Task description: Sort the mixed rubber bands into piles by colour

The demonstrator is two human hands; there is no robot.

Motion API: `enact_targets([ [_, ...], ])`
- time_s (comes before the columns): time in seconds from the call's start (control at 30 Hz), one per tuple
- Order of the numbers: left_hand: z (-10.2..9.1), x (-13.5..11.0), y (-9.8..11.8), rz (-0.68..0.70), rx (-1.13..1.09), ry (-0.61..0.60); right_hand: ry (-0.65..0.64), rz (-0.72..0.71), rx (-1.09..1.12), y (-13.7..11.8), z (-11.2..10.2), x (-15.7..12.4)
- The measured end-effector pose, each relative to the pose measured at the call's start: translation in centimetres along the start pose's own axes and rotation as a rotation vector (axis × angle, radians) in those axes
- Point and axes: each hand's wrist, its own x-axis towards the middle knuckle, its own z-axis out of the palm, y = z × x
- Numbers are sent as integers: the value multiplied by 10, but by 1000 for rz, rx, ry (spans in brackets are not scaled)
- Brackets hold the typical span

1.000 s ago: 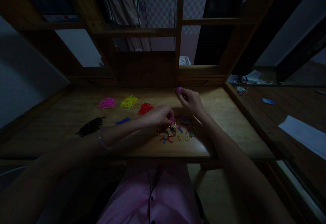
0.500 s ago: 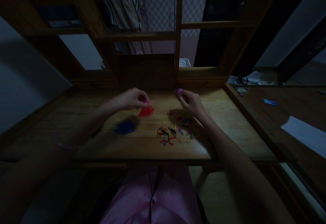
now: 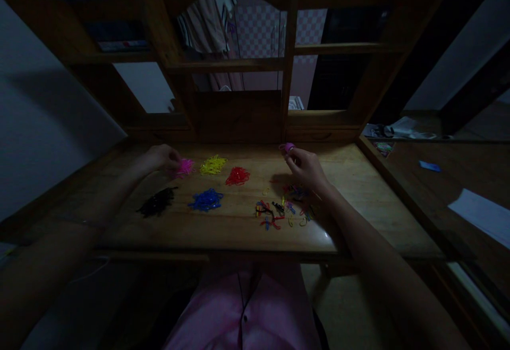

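Near the far edge of the wooden surface [image 3: 239,238], the right hand [image 3: 308,167] pinches a small purple item [image 3: 289,148]. Toward the far left corner, the left hand [image 3: 162,158], curled, is at the pink pile [image 3: 187,167]; I can't make out whether it grips a piece.

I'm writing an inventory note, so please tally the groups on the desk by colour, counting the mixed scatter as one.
Pink pile: 1
Yellow pile: 1
Red pile: 1
Blue pile: 1
Black pile: 1
Mixed scatter: 1
Total: 6
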Motion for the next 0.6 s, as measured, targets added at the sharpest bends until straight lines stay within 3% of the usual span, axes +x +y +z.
enact_targets([
  [0.43, -7, -27, 16, 116, 172, 54, -5, -13, -8, 3, 1, 0],
  [0.6, 8, -27, 17, 112, 131, -95, -2, -12, -6, 3, 1, 0],
])
